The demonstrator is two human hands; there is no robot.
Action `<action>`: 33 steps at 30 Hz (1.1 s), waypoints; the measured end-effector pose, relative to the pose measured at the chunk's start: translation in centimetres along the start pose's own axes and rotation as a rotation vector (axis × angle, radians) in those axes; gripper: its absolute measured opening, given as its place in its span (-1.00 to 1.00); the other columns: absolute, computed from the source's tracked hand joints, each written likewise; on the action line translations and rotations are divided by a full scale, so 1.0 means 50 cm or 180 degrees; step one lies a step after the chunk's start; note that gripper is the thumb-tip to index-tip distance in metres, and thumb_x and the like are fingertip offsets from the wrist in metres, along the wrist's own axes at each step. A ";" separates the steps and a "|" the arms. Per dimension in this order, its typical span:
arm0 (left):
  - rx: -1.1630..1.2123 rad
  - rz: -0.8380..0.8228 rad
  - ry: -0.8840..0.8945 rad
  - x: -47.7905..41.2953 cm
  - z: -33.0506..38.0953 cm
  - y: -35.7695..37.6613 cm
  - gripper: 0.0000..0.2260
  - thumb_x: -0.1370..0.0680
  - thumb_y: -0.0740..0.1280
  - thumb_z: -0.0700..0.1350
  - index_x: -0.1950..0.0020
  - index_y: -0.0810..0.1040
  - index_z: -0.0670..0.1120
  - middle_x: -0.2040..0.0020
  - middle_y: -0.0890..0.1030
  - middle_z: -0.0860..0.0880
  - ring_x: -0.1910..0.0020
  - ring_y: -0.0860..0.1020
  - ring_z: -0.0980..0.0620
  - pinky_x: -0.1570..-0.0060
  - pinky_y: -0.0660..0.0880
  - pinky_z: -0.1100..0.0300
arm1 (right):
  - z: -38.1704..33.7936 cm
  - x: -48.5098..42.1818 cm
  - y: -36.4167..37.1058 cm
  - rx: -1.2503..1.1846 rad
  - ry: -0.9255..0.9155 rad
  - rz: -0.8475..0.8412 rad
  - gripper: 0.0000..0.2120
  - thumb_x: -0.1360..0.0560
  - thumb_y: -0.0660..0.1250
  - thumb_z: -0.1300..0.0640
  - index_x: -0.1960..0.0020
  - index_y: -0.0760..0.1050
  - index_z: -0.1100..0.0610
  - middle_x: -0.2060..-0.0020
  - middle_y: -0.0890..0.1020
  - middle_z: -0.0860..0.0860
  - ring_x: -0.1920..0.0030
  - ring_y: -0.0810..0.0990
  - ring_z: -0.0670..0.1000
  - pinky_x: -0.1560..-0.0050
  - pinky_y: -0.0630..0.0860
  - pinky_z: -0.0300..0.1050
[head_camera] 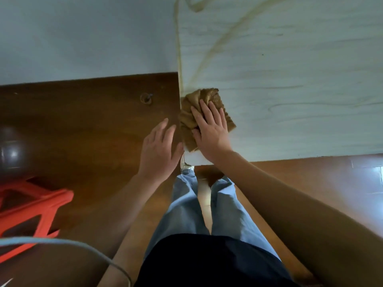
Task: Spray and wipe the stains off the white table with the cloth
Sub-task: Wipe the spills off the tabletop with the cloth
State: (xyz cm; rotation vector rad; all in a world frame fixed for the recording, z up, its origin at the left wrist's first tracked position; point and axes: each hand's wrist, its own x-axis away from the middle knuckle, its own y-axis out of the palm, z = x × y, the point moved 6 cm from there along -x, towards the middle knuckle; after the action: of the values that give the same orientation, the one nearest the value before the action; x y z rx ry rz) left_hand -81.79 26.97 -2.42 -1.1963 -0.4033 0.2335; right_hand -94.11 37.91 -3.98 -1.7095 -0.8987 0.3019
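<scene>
The white table [290, 83] fills the upper right, its near-left corner just in front of me. A crumpled brown cloth [211, 98] lies on that corner, partly hanging over the left edge. My right hand [211, 129] presses flat on the cloth, fingers spread. A yellowish-brown stain streak [219, 44] curves from the cloth up across the table, and another streak [178, 48] runs along the left edge. My left hand [159, 150] hovers beside the table's left edge, empty, fingers apart. No spray bottle is in view.
A brown wooden floor [93, 125] lies to the left and below the table. A red plastic stool [27, 216] and a dark round object [10, 150] stand at the far left. A grey cable [72, 244] crosses the bottom left. My legs stand at the table corner.
</scene>
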 end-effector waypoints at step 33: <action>-0.0208 -0.0333 0.0924 -0.062 0.092 0.050 -0.48 -0.68 0.12 0.12 -0.56 0.29 -0.14 -0.63 0.16 -0.22 -0.64 0.06 -0.17 -0.61 0.07 -0.02 | 0.156 0.039 -0.072 -0.0250 0.0734 0.0528 -0.44 -0.60 0.21 0.14 -0.58 0.24 0.09 -0.59 0.22 0.09 -0.60 0.11 0.15 -0.58 0.03 0.22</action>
State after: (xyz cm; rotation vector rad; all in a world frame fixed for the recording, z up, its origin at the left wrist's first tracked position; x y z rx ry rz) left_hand -86.46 30.58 -3.93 -1.2480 -0.2195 -0.0451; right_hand -99.00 45.12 -2.90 -1.8525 -0.6082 0.1761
